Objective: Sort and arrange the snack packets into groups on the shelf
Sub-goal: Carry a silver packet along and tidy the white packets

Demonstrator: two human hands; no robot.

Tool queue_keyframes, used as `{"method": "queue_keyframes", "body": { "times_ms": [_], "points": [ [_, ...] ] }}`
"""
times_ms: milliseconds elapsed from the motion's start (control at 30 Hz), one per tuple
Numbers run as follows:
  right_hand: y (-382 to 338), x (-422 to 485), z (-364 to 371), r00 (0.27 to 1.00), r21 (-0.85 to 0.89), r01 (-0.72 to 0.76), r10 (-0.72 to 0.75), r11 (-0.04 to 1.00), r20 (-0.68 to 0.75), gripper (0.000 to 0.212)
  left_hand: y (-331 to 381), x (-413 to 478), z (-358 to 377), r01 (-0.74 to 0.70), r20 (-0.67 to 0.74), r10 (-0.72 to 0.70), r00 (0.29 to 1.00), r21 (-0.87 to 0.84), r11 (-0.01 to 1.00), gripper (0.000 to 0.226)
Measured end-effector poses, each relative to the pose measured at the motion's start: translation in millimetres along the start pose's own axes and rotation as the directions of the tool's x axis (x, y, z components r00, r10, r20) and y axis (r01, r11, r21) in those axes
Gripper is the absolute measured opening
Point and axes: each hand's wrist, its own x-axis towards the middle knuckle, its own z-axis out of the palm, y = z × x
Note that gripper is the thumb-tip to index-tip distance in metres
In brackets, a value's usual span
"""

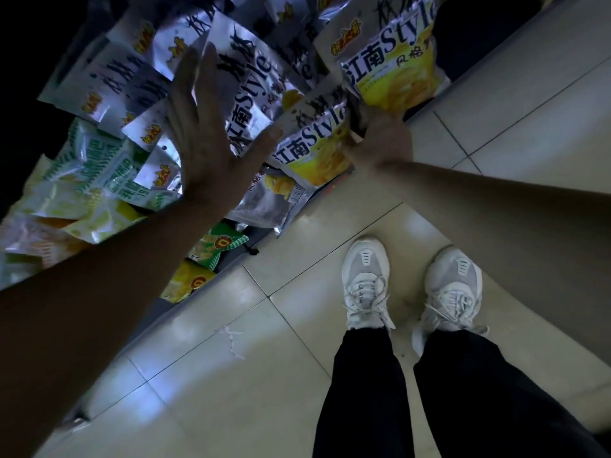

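We stand over the shelf (pixel 148 322), heaped with silver packets (pixel 109 77) that overlap every which way, and with green-and-white packets (pixel 96 163) at its left end. At the heap's right end our right hand (pixel 380 143) curls its fingers round the bottom edge of a yellow packet (pixel 393 74) and holds it up. Our left hand (pixel 198 140) lies over the heap, fingers straight and spread, gripping nothing. We judge these bags light, puffy, slick and easily crushed, so we would pinch the sealed edges, never the middle.
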Motion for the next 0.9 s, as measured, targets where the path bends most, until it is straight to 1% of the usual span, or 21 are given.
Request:
{"method": "queue_keyframes", "body": {
  "times_ms": [33, 67, 100, 133, 200, 233, 267, 300, 333, 367, 400, 433, 467, 500, 533, 600, 667, 700, 733, 833, 900],
  "points": [
    [-1.5, -3.8, -1.3, 0.998, 0.044, -0.062, 0.061, 0.997, 0.019, 0.044, 4.4, -7.7, -0.1, 0.006, -0.03, -0.005, 1.0, 0.025, 1.0, 0.086],
    [-2.5, -8.0, -1.9, 0.992, 0.104, -0.12, 0.115, 0.987, 0.051, 0.045, 7.7, -18.1, 1.9, 0.034, -0.055, -0.032, 0.998, 0.026, 0.999, 0.081],
    [-2.1, -13.2, -1.8, 0.986, 0.186, -0.157, 0.143, 0.97, 0.083, 0.043, 11.0, -29.2, 3.8, 0.073, -0.068, -0.072, 0.995, 0.016, 0.997, 0.077],
    [-0.3, -19.9, 0.4, 0.984, 0.268, -0.166, 0.141, 0.949, 0.112, 0.041, 11.8, -42.4, 7.8, 0.131, -0.089, -0.131, 0.987, -0.015, 0.991, 0.073],
    [3.1, -38.1, 3.7, 0.988, 0.372, -0.133, 0.095, 0.919, 0.12, 0.042, 17.3, -69.8, 15.1, 0.295, -0.11, -0.308, 0.945, -0.124, 0.947, 0.066],
    [6.6, -46.6, 7.6, 0.99, 0.411, -0.125, 0.084, 0.903, 0.116, 0.045, 23.0, -81.2, 18.2, 0.408, -0.098, -0.434, 0.896, -0.207, 0.889, 0.061],
    [10.0, -53.7, 12.4, 0.988, 0.463, -0.143, 0.094, 0.875, 0.127, 0.047, 25.6, -92.9, 25.4, 0.529, -0.061, -0.57, 0.819, -0.304, 0.792, 0.056],
    [11.6, -59.9, 17.3, 0.978, 0.533, -0.197, 0.13, 0.823, 0.162, 0.047, 29.5, -101.0, 31.6, 0.654, 0.018, -0.705, 0.709, -0.392, 0.647, 0.051],
    [10.9, -64.9, 21.1, 0.958, 0.612, -0.28, 0.179, 0.74, 0.222, 0.044, 32.5, -107.2, 38.6, 0.763, 0.129, -0.816, 0.563, -0.461, 0.453, 0.045],
    [8.8, -67.7, 23.7, 0.923, 0.677, -0.382, 0.224, 0.629, 0.313, 0.038, 35.4, -110.2, 43.7, 0.829, 0.266, -0.874, 0.406, -0.51, 0.23, 0.04],
    [6.9, -68.5, 25.9, 0.874, 0.716, -0.485, 0.245, 0.503, 0.42, 0.034, 36.2, -111.5, 48.9, 0.839, 0.413, -0.87, 0.271, -0.544, 0.003, 0.034],
    [5.0, -68.3, 26.4, 0.828, 0.729, -0.56, 0.238, 0.395, 0.507, 0.036, 37.0, -111.6, 52.7, 0.812, 0.54, -0.824, 0.173, -0.551, -0.191, 0.031],
    [3.7, -67.9, 26.8, 0.793, 0.73, -0.609, 0.217, 0.309, 0.57, 0.038, 35.8, -110.8, 55.1, 0.767, 0.642, -0.757, 0.122, -0.545, -0.339, 0.037],
    [2.8, -66.6, 26.7, 0.77, 0.733, -0.638, 0.192, 0.237, 0.608, 0.038, 32.5, -109.9, 58.1, 0.717, 0.709, -0.697, 0.106, -0.54, -0.441, 0.05],
    [2.9, -64.4, 27.5, 0.757, 0.736, -0.654, 0.18, 0.177, 0.629, 0.034, 28.9, -107.7, 60.4, 0.647, 0.76, -0.642, 0.106, -0.542, -0.536, 0.063],
    [1.5, -61.4, 26.3, 0.736, 0.732, -0.674, 0.175, 0.101, 0.654, 0.027, 18.7, -101.2, 63.9, 0.474, 0.825, -0.554, 0.106, -0.532, -0.702, 0.077],
    [1.1, -57.9, 26.4, 0.723, 0.728, -0.684, 0.175, 0.045, 0.668, 0.028, 8.9, -92.7, 65.8, 0.313, 0.858, -0.507, 0.087, -0.507, -0.803, 0.082],
    [1.7, -56.3, 26.8, 0.722, 0.729, -0.684, 0.166, 0.02, 0.672, 0.031, 3.9, -89.0, 65.5, 0.263, 0.863, -0.499, 0.074, -0.5, -0.825, 0.082],
    [3.1, -54.7, 27.9, 0.724, 0.733, -0.68, 0.154, -0.005, 0.673, 0.035, -1.8, -86.2, 65.7, 0.228, 0.868, -0.491, 0.077, -0.495, -0.838, 0.082],
    [3.9, -48.4, 31.9, 0.73, 0.735, -0.674, 0.089, -0.068, 0.678, 0.051, -15.8, -78.7, 61.2, 0.199, 0.879, -0.461, 0.119, -0.476, -0.857, 0.078],
    [0.3, -41.9, 35.5, 0.734, 0.735, -0.669, 0.056, -0.11, 0.677, 0.059, -21.5, -69.9, 57.5, 0.187, 0.874, -0.465, 0.141, -0.485, -0.854, 0.066]
  ]
}}
